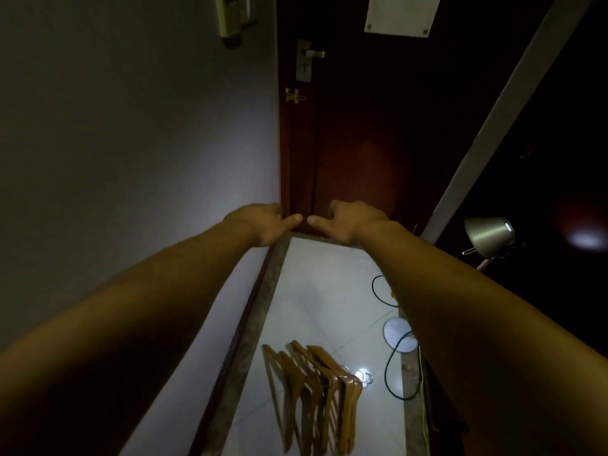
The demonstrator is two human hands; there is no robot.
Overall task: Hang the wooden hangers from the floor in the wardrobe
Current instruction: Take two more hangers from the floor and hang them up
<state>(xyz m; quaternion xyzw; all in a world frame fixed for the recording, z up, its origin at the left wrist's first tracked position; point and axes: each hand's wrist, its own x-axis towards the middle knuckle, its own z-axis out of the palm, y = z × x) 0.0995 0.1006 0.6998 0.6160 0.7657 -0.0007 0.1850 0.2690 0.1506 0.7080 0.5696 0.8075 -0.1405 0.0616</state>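
Both the left hand [263,225] and right hand [348,222] hover empty mid-frame, fingers loosely curled, so the best move is stooping to the wooden hangers [312,390] fanned on the floor [316,284] at lower centre and gathering them by their necks.

Wooden hangers [316,394] lay bunched on the tiled floor [316,291]. Both empty hands, left hand [263,225] and right hand [348,222], hovered apart above, fingers seemingly loosely curled.

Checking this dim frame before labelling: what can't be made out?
Head view.
Pale wooden hangers: lower ends cut off by bottom edge.
Left hand, right hand: fingers mostly hidden behind hand backs.
Black cable: partly behind right forearm.
Far right side: too dark.
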